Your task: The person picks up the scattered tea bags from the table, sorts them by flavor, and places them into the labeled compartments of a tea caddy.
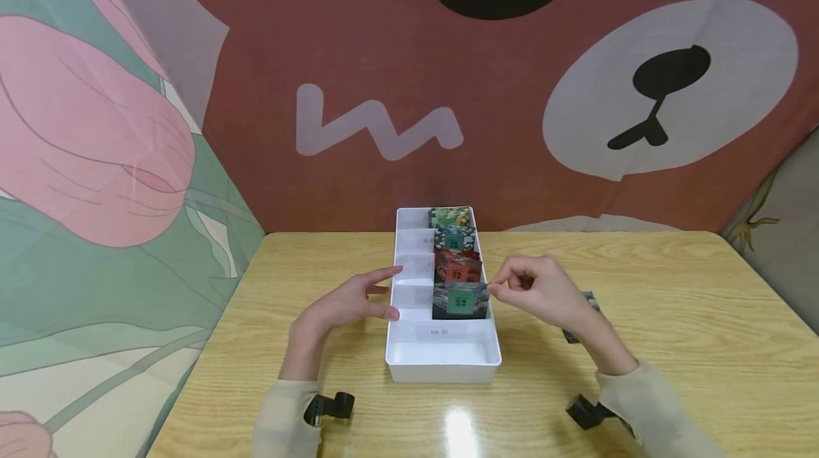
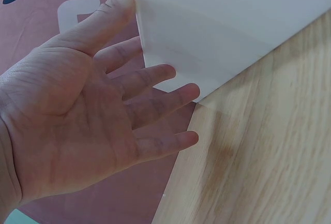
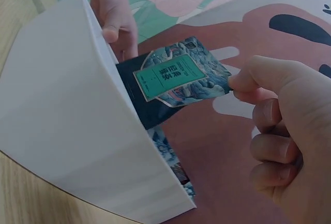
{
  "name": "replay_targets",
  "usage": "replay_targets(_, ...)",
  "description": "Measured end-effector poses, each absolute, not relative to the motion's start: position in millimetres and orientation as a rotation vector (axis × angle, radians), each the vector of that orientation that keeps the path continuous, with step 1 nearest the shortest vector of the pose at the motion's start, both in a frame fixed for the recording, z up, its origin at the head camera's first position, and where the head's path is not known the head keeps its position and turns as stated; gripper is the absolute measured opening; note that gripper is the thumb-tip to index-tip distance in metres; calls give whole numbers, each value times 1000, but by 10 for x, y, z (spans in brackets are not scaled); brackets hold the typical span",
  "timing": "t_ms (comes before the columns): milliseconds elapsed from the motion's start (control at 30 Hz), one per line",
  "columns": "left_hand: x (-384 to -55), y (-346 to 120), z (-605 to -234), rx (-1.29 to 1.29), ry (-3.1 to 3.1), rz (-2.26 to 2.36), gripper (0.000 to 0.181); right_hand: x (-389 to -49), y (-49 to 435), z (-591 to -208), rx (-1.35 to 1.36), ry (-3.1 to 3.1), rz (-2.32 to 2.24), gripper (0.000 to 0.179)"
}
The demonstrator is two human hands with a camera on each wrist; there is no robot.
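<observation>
A long white divided box (image 1: 443, 373) stands on the table. My right hand (image 1: 544, 291) pinches the upper corner of a flat dark packet (image 3: 173, 74) with a green label and wave-like artwork. The packet's lower end is inside the box, in the second compartment from the front, on its right side. Along the box's left wall is my left hand (image 1: 348, 301), fingers spread and fairly straight, thumb and fingertips at the rim. In the left wrist view, its palm (image 2: 77, 110) shows with nothing held in it.
Farther back in the box stand a red packet (image 1: 457, 269), a blue-grey packet (image 1: 454, 238) and a green-yellow packet (image 1: 451, 217). Another dark packet (image 1: 571, 336) lies on the wooden table (image 1: 691, 316), partly hidden under my right wrist. A patterned cloth (image 1: 384, 188) hangs behind the table.
</observation>
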State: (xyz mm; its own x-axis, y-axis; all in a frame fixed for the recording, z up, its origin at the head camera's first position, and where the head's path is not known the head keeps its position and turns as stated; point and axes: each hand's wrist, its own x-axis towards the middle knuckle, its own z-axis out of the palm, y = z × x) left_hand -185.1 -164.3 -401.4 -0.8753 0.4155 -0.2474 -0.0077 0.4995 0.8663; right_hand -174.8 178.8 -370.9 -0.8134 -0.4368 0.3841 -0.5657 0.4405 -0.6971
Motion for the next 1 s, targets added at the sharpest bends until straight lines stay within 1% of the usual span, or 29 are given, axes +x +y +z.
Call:
replay_targets(200,-1861,-1634,-4022,324,2320,1338,84,-1751,1757,-3731,872,-2578,1358,13)
replay_targets(500,-1864,-1638,-4014,333,2334,1330,82,-1690,1733,-3657,886,-2538,1347,17)
replay_targets(767,-1857,-1636,-4006,333,2330,1340,86,-1676,1741,-3646,920,-2482,1335,20)
replay_targets(1000,-1860,-1668,-4021,385,2329,1334,85,-1739,1748,-3747,944,-2594,1395,14)
